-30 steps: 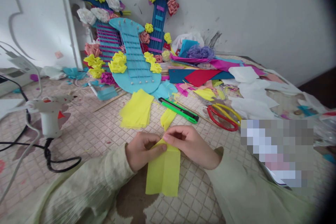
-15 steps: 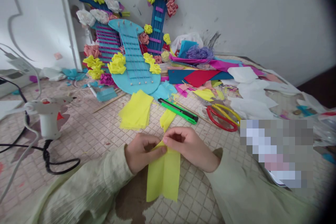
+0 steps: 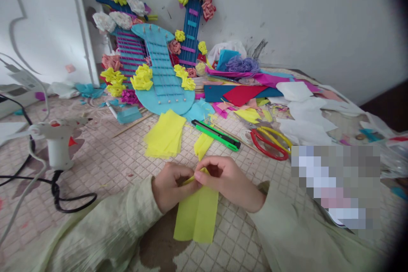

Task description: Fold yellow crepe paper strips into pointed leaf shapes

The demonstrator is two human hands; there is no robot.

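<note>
Between my two hands hangs a rectangle of yellow crepe paper (image 3: 196, 216), creased down its middle. My left hand (image 3: 174, 186) pinches its top edge from the left, thumb in front. My right hand (image 3: 225, 180) grips the same edge from the right, its fingertips meeting the left thumb. The fold under the fingers is partly hidden. Just beyond the hands lies a folded yellow strip (image 3: 202, 144), and left of it a stack of yellow paper sheets (image 3: 165, 135). A green utility knife (image 3: 218, 135) rests behind the strip.
A white glue gun (image 3: 59, 146) with its cable stands at left. Scissors (image 3: 270, 141) lie right of the knife. Behind, a light-blue paper-flowered instrument shape (image 3: 161, 66) leans upright near similar ones. White paper pieces (image 3: 307, 114) and coloured scraps cover the right rear.
Both hands stay nearly in place while the fingers shift along the top edge. The right fingertips move slightly left, and the paper's lower end swings a little left and up.
</note>
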